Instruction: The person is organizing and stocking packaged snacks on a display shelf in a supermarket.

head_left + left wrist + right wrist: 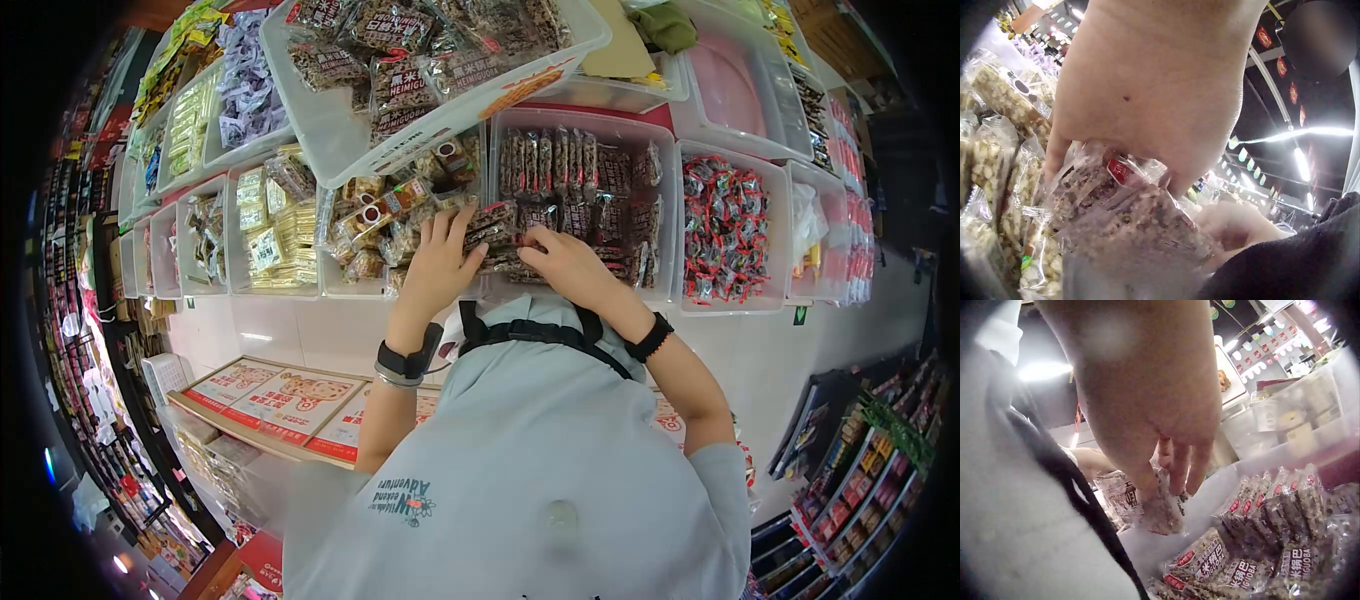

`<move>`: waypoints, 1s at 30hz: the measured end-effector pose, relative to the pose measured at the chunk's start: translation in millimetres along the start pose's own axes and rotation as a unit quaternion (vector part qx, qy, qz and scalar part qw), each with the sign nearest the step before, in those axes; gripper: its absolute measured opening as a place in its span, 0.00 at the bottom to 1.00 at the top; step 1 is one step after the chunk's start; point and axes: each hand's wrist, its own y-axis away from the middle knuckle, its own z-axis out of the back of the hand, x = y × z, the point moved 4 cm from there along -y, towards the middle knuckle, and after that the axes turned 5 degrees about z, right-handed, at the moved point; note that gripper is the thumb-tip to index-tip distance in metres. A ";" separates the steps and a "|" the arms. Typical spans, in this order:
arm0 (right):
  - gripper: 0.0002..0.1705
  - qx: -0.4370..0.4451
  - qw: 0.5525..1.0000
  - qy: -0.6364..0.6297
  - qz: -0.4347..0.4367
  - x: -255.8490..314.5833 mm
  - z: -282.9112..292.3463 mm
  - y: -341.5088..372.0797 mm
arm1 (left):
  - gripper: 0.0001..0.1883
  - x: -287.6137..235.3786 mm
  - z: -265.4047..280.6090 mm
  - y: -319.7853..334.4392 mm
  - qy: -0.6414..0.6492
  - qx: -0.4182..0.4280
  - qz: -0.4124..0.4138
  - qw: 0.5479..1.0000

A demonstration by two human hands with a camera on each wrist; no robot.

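Note:
In the head view the left hand (437, 262) is at the edge between two bins, its fingers curled round dark rice-cracker packets (490, 222). The left wrist view shows clear-wrapped packets (1141, 219) gripped under the left hand (1154, 81). To its right, the right hand (568, 268) pinches a packet at the near left of the dark-packet bin (665, 200). In the right wrist view, thumb and fingers of the right hand (1147, 394) close on a clear packet (1161, 515), above more packets (1210, 556) lying in the bin.
A large tilted bin (370, 165) of dark packets rests over the back of the bins. Pale-cracker packets (375, 215) fill the bin at left, and red-and-black packets (725, 230) the one at right. Printed boards (270, 400) lie at lower left.

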 end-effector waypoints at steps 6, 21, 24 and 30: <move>0.13 -0.011 1.000 0.019 0.020 -1.3 -5.4 1.2 | 0.26 4.9 -1.8 -1.4 0.020 -0.011 -0.006 1.000; 0.14 0.013 0.998 -0.039 -0.047 -28.4 -14.0 17.2 | 0.25 5.4 -1.2 -2.6 0.051 0.029 0.023 0.998; 0.15 -0.011 0.979 -0.153 -0.134 -37.0 3.9 21.6 | 0.25 8.6 -3.4 -2.7 0.046 -0.002 0.009 0.999; 0.18 -0.060 0.949 -0.215 -0.224 -60.2 30.3 46.0 | 0.24 8.2 -3.5 -5.6 0.052 0.003 0.026 0.998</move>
